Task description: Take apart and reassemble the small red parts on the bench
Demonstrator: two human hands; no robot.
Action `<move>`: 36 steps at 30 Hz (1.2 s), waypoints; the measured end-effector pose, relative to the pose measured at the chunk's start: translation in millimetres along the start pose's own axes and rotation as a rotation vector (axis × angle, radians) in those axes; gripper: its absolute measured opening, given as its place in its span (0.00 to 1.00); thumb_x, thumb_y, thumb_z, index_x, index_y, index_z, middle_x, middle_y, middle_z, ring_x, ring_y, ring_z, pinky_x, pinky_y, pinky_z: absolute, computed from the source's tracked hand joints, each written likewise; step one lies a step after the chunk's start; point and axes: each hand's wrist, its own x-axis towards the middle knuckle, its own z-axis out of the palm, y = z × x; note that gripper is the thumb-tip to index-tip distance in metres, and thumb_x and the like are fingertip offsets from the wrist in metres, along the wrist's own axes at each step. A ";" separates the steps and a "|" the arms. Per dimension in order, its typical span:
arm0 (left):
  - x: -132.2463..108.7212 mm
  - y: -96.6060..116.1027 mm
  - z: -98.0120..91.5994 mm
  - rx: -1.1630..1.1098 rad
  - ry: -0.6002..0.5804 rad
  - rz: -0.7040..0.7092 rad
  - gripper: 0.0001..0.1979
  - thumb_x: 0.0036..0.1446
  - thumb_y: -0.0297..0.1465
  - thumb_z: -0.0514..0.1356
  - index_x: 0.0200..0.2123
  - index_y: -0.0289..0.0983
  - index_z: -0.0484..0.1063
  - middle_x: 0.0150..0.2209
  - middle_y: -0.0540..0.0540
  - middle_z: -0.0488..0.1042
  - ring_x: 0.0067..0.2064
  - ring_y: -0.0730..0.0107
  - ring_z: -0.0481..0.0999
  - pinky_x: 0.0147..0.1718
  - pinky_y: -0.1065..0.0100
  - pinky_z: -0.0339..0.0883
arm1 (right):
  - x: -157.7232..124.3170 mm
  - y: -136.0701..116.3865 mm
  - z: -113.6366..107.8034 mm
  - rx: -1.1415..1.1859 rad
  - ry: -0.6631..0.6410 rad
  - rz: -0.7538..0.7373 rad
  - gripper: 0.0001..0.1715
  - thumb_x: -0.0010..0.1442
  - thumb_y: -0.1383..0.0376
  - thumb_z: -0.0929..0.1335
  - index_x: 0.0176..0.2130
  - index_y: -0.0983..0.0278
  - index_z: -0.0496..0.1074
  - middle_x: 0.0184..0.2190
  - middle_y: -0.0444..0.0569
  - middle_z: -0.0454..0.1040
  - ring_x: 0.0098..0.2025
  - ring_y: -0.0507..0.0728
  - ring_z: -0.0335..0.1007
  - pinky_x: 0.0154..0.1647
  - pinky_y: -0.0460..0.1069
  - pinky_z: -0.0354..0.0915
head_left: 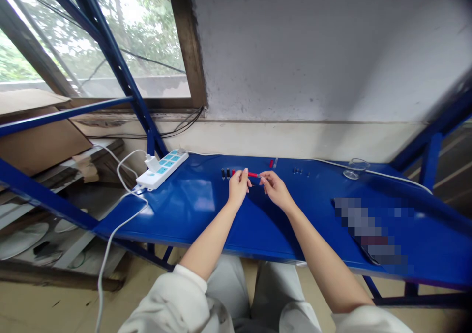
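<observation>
Above the blue table, my two hands hold a slim red pen level between them. My left hand is closed on its left end. The fingers of my right hand pinch the paler, see-through right end. Two small black pen caps stand just left of my left hand, with a red piece beside them, partly hidden by the hand. Behind my right hand are a small red cap and a clear tube. Several tiny parts stand farther right.
A white power strip with a plug and cable lies at the table's left end. At the back right is a clear round container. A blurred-out flat object lies at front right. Blue frame posts flank the table.
</observation>
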 end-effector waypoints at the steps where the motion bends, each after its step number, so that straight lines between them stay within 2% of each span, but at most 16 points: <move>1: 0.4 0.6 -0.7 -0.005 0.037 0.009 0.21 0.55 0.47 0.48 0.23 0.35 0.60 0.16 0.54 0.64 0.13 0.83 0.59 0.14 0.77 0.52 | 0.3 0.2 -0.6 -0.004 0.018 0.003 0.17 0.57 0.54 0.59 0.40 0.63 0.62 0.27 0.44 0.67 0.20 0.48 0.59 0.22 0.46 0.59; 3: 1.7 1.3 -2.5 -0.017 0.101 0.014 0.21 0.56 0.47 0.47 0.24 0.36 0.60 0.17 0.54 0.64 0.13 0.83 0.58 0.13 0.77 0.51 | 1.4 1.6 -1.9 -0.001 0.062 0.017 0.18 0.56 0.54 0.59 0.40 0.63 0.62 0.27 0.45 0.68 0.20 0.48 0.59 0.23 0.46 0.59; 5: 3.1 1.0 -3.9 -0.026 0.117 0.001 0.21 0.55 0.47 0.47 0.24 0.35 0.60 0.17 0.54 0.63 0.13 0.83 0.58 0.13 0.77 0.51 | 2.9 3.7 -3.0 0.009 0.120 0.033 0.18 0.56 0.54 0.60 0.39 0.64 0.63 0.28 0.46 0.68 0.20 0.48 0.60 0.23 0.46 0.60; 8: 3.7 -1.2 -3.7 -0.011 0.038 -0.011 0.20 0.54 0.47 0.50 0.24 0.35 0.62 0.16 0.54 0.63 0.14 0.83 0.59 0.14 0.77 0.51 | 4.5 5.0 -2.7 0.047 0.181 0.084 0.18 0.53 0.53 0.62 0.37 0.64 0.64 0.28 0.46 0.69 0.21 0.48 0.61 0.22 0.45 0.59; 11: 2.3 -4.8 -0.7 0.009 -0.092 -0.006 0.19 0.53 0.46 0.52 0.26 0.34 0.65 0.17 0.54 0.64 0.14 0.83 0.60 0.13 0.77 0.52 | 3.3 1.7 0.3 0.108 0.127 0.154 0.19 0.52 0.52 0.63 0.37 0.65 0.65 0.21 0.43 0.67 0.19 0.48 0.59 0.19 0.44 0.57; 14: 1.1 -7.6 2.0 0.000 -0.161 0.000 0.19 0.53 0.45 0.52 0.28 0.34 0.67 0.18 0.53 0.65 0.14 0.82 0.60 0.13 0.77 0.53 | 0.5 -4.0 3.9 0.147 0.019 0.179 0.20 0.51 0.51 0.63 0.35 0.65 0.66 0.18 0.41 0.65 0.18 0.48 0.58 0.19 0.44 0.57; 18: 0.8 -8.0 2.3 0.000 -0.155 0.006 0.18 0.53 0.45 0.52 0.28 0.33 0.67 0.18 0.54 0.63 0.14 0.83 0.60 0.13 0.77 0.53 | -1.6 -9.3 5.6 0.128 -0.047 0.186 0.20 0.51 0.51 0.64 0.33 0.65 0.68 0.20 0.42 0.67 0.19 0.48 0.59 0.20 0.44 0.57; 28: 0.4 -5.3 0.4 0.075 -0.112 0.022 0.18 0.53 0.43 0.53 0.30 0.33 0.72 0.19 0.52 0.65 0.15 0.82 0.59 0.13 0.77 0.52 | -2.3 -10.8 4.2 0.136 -0.048 0.164 0.17 0.47 0.53 0.66 0.31 0.65 0.69 0.28 0.47 0.72 0.26 0.50 0.64 0.25 0.45 0.59; 36: -2.4 -2.6 2.2 0.060 -0.166 0.019 0.18 0.53 0.43 0.54 0.34 0.34 0.73 0.26 0.48 0.72 0.15 0.83 0.61 0.13 0.76 0.54 | -1.7 -0.5 6.7 0.115 -0.090 0.088 0.15 0.47 0.54 0.67 0.26 0.64 0.65 0.24 0.45 0.70 0.26 0.50 0.64 0.27 0.46 0.60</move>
